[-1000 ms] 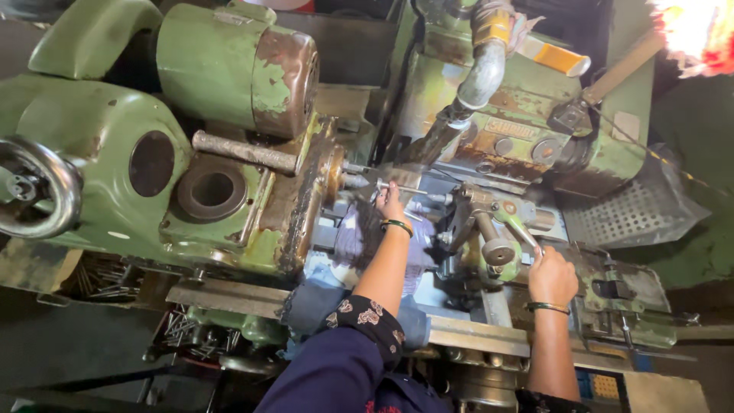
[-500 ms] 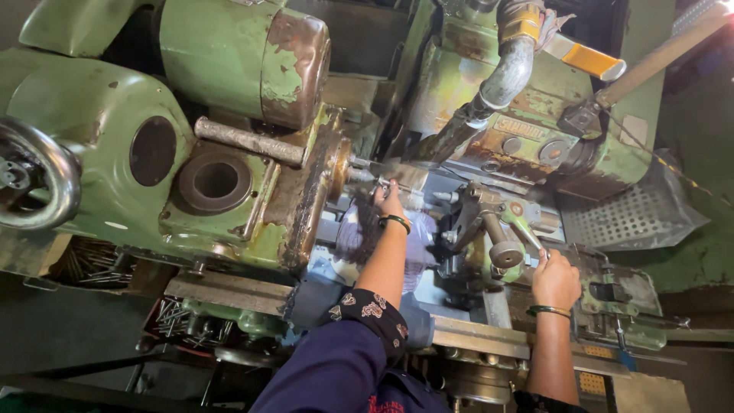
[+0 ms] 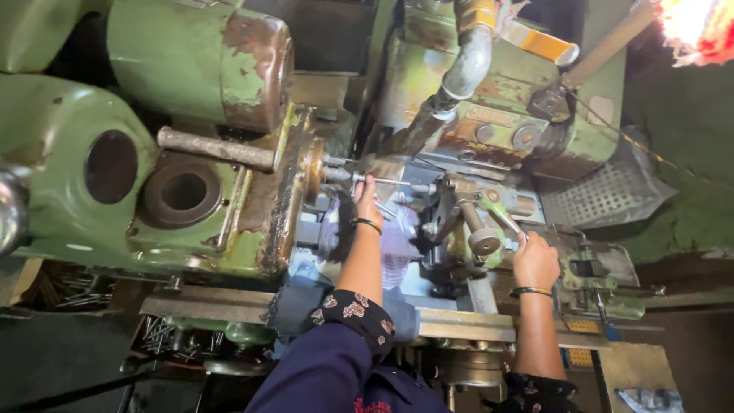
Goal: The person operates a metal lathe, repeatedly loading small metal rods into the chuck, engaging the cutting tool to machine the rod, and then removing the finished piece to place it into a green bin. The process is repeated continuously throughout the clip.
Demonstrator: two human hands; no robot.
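While right hand (image 3: 534, 260) grips lever (image 3: 505, 220), left hand (image 3: 367, 200) pinches rod (image 3: 382, 181).

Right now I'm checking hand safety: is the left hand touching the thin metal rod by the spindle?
Touching. The head view shows the left hand with its fingertips closed around the thin metal rod beside the green lathe, with no gap between them.

The view sits closer to the worn green metal lathe (image 3: 229, 191). The left hand (image 3: 367, 200) now grips a thin steel rod (image 3: 382, 181).
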